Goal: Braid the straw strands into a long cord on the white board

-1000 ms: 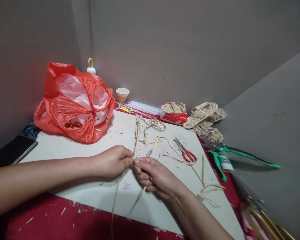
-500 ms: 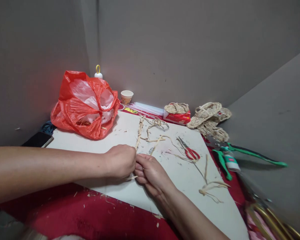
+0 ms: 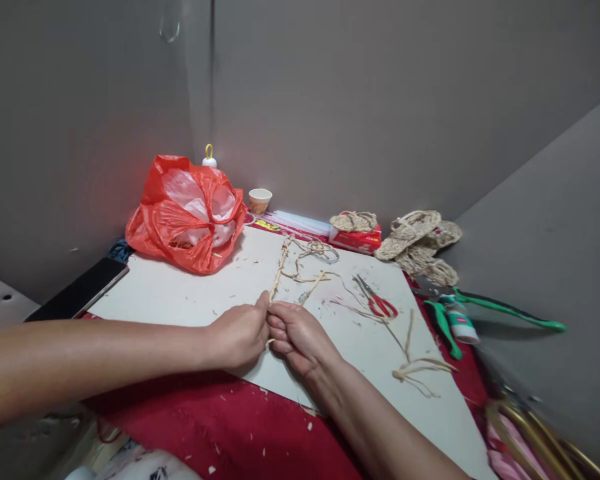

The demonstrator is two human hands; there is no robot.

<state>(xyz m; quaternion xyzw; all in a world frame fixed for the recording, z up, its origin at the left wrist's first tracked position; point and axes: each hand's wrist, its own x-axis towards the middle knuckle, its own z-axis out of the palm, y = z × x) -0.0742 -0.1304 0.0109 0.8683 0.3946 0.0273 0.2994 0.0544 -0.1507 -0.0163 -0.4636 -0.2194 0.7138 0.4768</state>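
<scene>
A black phone lies at the left, and a paper cup stands upright by the grey wall.

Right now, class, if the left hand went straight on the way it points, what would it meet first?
Most likely the right hand, which lies just ahead of the left hand; whether they already touch is hard to tell.

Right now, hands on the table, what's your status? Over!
Left hand and right hand together, closed at the near end of the straw cord. Cord stretching away across white board. Scissors off right, clear of both hands. Over.
</scene>
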